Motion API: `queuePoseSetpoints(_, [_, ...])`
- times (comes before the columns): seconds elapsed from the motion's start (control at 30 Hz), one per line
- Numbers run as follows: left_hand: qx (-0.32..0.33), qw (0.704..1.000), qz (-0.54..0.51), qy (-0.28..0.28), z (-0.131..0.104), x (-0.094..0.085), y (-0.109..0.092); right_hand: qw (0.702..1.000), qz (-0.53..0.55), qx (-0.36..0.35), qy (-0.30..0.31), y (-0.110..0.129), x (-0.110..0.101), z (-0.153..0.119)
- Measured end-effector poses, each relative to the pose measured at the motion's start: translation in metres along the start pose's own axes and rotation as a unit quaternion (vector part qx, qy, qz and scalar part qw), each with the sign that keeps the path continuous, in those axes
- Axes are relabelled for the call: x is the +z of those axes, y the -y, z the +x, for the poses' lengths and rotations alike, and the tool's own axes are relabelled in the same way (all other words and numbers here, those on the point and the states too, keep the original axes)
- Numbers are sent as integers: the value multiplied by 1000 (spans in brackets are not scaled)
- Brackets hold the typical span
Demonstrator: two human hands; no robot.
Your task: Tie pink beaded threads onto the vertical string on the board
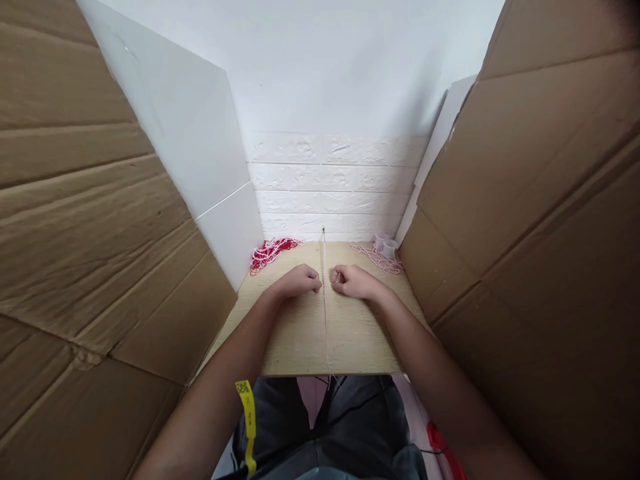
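A pale, thin cord (325, 320) runs from a small hook (323, 230) at the wall, down the middle of the wooden board and over its front edge. Its upper stretch looks thicker, like a knotted or braided band. Just left of the cord, my left hand (300, 281) is closed with the fingers curled. On the other side my right hand (354, 282) is closed too, thumb and index finger bent together. Both hands are level, a small gap from the cord. Whatever strand either one pinches is too fine to make out.
Red and white string (273, 252) lies tangled at the board's back left. Pale pink string (379, 257) lies at the back right beside small translucent cups (389, 248). Cardboard walls (125, 267) flank both sides, with white brick-pattern wall (330, 179) behind. A yellow tag (247, 420) hangs near my left forearm.
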State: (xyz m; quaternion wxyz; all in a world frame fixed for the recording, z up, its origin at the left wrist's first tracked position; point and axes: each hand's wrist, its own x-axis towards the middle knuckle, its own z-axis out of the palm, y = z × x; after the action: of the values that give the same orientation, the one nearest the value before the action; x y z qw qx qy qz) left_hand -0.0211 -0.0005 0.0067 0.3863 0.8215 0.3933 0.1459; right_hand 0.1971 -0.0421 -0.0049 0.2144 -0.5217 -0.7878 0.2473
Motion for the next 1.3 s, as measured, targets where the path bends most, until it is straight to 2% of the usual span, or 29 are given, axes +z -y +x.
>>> queuePoseSetpoints(0.2, [9,999,-33,7,-5,-4,-7,999,10,-22,-33,-1,1,1])
queuePoseSetpoints(0.37, [6,997,-33,-63,-4,-3,-4,1000,5,-6,-27,-1,0,-1])
queuePoseSetpoints(0.43, [9,997,-22,-72,-4,-3,-3,1000,1,-8,-30,-1,0,-1])
queuePoseSetpoints(0.7, [20,997,-74,-18,-4,-3,1,996,6,-65,-67,1,1,1])
queuePoseSetpoints(0.87, [42,995,-91,1,-3,-1,1,996,57,-62,-42,10,-2,-2])
queuePoseSetpoints(1.0, [58,994,-89,-4,-2,3,-5,991,109,-68,-26,16,-2,-3])
queuePoseSetpoints(1.17, [110,980,-163,14,-1,9,-15,982,175,-62,-9,25,-5,-6])
queuePoseSetpoints(1.3, [109,978,-178,-21,1,13,-16,982,173,-71,-13,30,-7,-9])
